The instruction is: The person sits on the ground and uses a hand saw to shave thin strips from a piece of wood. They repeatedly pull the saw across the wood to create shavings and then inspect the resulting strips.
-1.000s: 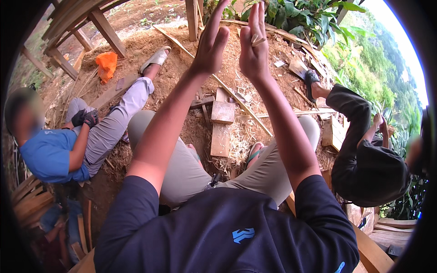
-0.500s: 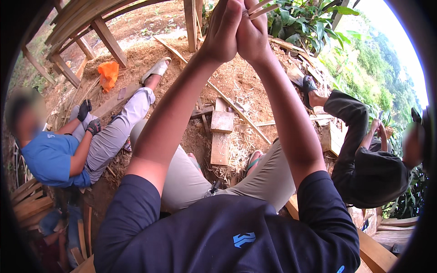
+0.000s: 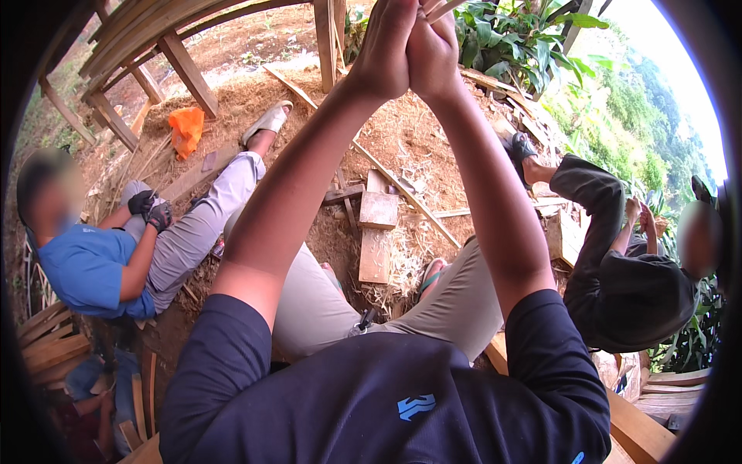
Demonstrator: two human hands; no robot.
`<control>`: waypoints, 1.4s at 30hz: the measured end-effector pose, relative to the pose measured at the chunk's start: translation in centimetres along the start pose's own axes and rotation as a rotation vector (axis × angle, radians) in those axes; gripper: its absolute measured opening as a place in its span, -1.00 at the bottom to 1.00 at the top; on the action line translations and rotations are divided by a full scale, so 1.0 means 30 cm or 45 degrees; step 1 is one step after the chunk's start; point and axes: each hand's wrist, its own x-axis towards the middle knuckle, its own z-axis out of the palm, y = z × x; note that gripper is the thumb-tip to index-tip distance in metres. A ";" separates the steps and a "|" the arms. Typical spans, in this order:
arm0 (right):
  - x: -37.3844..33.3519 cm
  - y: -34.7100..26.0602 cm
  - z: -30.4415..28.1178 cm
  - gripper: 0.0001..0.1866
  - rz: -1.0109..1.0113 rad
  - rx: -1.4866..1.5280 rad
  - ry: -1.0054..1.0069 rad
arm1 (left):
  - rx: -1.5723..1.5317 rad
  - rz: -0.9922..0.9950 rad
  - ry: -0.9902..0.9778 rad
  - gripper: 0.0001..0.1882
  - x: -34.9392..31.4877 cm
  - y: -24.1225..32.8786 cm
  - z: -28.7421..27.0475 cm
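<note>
My left hand [image 3: 389, 56] and my right hand [image 3: 433, 60] are raised in front of me at the upper edge of the view, pressed side by side along the palms. Pale, thin wooden sticks [image 3: 444, 8] poke out to the right past the thumb side of my right hand, which is closed on them. The left hand's fingers are closed too, but its fingertips lie beyond the frame and whatever it grips is hidden. Below, between my feet, a small wooden block [image 3: 379, 209] rests on a short board [image 3: 375, 259].
A person in a blue shirt [image 3: 85, 267] and dark gloves sits at left; another in dark clothes [image 3: 634, 298] sits at right. Wood shavings [image 3: 406, 255] and a long strip [image 3: 406, 189] lie on the soil. An orange bag [image 3: 185, 131] lies near a timber frame [image 3: 188, 73].
My joined hands have shifted slightly upward and right, so less of the sticks shows. The person at left has brought their gloved hands closer together.
</note>
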 end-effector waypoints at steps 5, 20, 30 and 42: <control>0.004 0.001 0.001 -0.31 0.001 -0.018 0.007 | 0.041 0.127 -0.012 -0.14 0.038 0.016 0.010; 0.007 0.017 -0.007 -0.31 0.016 -0.071 0.016 | 0.144 0.282 -0.054 -0.10 0.074 0.062 0.041; -0.575 0.244 -0.043 -0.31 0.876 -0.086 -0.460 | 0.879 -0.807 -0.063 -0.31 -0.409 -0.122 -0.202; -1.065 0.110 -0.053 -0.34 1.554 0.346 -1.030 | 0.938 -1.677 -0.454 -0.59 -0.940 -0.272 -0.189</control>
